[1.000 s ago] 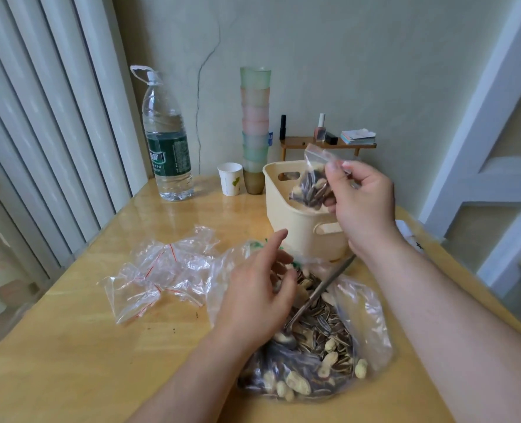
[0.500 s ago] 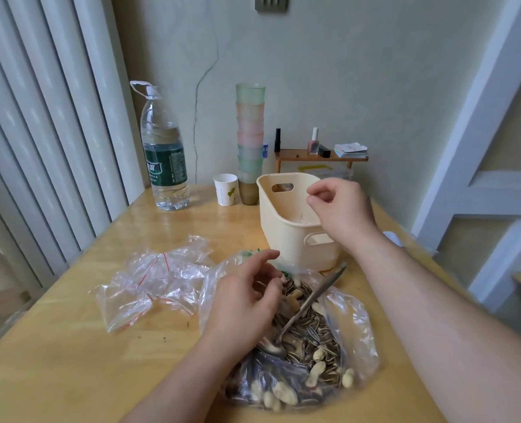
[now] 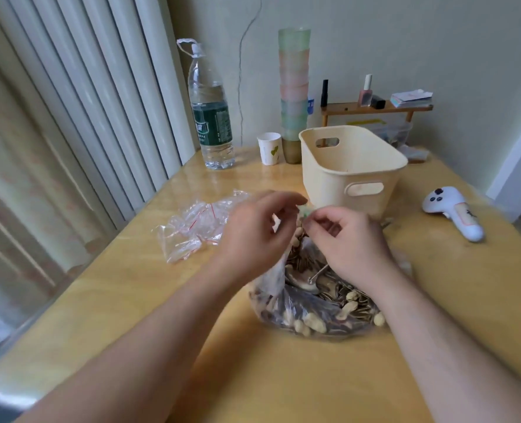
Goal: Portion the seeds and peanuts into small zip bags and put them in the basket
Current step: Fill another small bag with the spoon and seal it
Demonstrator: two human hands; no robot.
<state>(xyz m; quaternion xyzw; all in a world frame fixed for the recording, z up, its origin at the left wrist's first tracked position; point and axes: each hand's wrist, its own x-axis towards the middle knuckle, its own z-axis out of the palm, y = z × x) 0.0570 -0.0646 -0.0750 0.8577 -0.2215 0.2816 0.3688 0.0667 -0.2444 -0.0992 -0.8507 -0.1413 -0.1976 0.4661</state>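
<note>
A large clear bag of sunflower seeds and peanuts (image 3: pixel 320 312) lies on the wooden table (image 3: pixel 283 377), with a metal spoon (image 3: pixel 312 277) lying in it. My left hand (image 3: pixel 253 233) and my right hand (image 3: pixel 350 239) meet over the bag's mouth, and both pinch its greenish top edge (image 3: pixel 306 210). The cream plastic basket (image 3: pixel 349 170) stands just beyond my hands; its inside is hidden by its wall. A pile of small empty zip bags with red lines (image 3: pixel 196 227) lies left of my left hand.
At the back stand a large water bottle (image 3: pixel 212 117), a paper cup (image 3: pixel 269 148) and a tall stack of coloured cups (image 3: pixel 294 90). A small wooden shelf (image 3: pixel 375 109) holds cosmetics. A white controller (image 3: pixel 452 212) lies at the right. Curtains hang along the left edge.
My right hand dropped the filled small bag into the basket, then came back down to the big bag. My left hand rose from the seeds to the bag's top edge.
</note>
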